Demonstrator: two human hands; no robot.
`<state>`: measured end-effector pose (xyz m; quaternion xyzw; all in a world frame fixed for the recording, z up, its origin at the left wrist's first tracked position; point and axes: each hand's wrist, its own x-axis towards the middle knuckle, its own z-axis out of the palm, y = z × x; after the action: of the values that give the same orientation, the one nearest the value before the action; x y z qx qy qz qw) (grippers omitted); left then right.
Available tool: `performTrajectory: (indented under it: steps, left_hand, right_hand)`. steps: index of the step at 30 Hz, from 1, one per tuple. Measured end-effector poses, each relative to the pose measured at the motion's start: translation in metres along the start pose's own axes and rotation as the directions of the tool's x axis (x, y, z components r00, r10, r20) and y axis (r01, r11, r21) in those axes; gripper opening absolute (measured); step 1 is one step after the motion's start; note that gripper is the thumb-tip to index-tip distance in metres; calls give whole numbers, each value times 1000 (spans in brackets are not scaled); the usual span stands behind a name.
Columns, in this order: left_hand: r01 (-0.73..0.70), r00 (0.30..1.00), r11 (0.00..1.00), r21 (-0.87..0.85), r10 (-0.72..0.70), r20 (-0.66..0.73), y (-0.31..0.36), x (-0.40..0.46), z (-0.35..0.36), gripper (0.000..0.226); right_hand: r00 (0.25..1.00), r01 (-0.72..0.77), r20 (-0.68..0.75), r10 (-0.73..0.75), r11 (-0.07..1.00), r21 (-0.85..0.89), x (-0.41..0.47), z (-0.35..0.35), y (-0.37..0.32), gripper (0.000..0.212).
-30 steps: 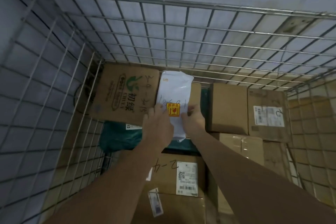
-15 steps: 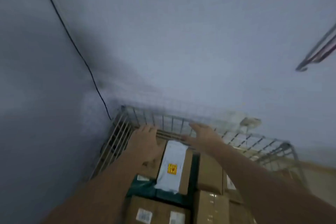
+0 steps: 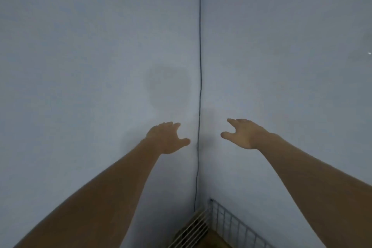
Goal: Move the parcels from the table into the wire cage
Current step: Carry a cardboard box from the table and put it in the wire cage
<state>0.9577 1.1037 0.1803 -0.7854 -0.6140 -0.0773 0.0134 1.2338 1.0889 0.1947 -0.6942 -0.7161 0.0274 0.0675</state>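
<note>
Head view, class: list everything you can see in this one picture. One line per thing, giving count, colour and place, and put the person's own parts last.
walls: two, pale grey-blue, meeting in a corner that fills most of the view
cable: one, dark, running down the corner between the walls
wire cage: one, grey metal, only its top corner showing at the bottom edge, right of centre
brown surface: one patch, inside the cage corner, too little showing to tell what it is
forearms: two, bare, reaching up from the bottom corners
left hand: one, fingers spread, holding nothing, left of the cable
right hand: one, fingers spread, holding nothing, right of the cable
</note>
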Motion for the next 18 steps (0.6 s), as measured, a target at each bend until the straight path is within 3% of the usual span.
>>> performTrajectory:
  steps: [4, 8, 12, 18]
  left_hand:
    - [223, 972, 974, 35, -219, -81, -86, -107, -58, 89]
    - [483, 872, 872, 84, -471, -132, -185, -251, -102, 92]
    - [722, 691, 681, 126, -697, -193, -267, -431, -138, 91]
    - [935, 351, 323, 145, -900, -259, -321, -702, -181, 88]
  right_hand:
    - [975, 220, -23, -219, 975, 27, -17, -25, -118, 82]
    - [884, 467, -7, -467, 883, 51, -63, -21, -274, 80]
    - [717, 692, 19, -697, 714, 107, -150, -7, -443, 79]
    - [370, 911, 39, -928, 371, 181, -336, 14, -656, 77]
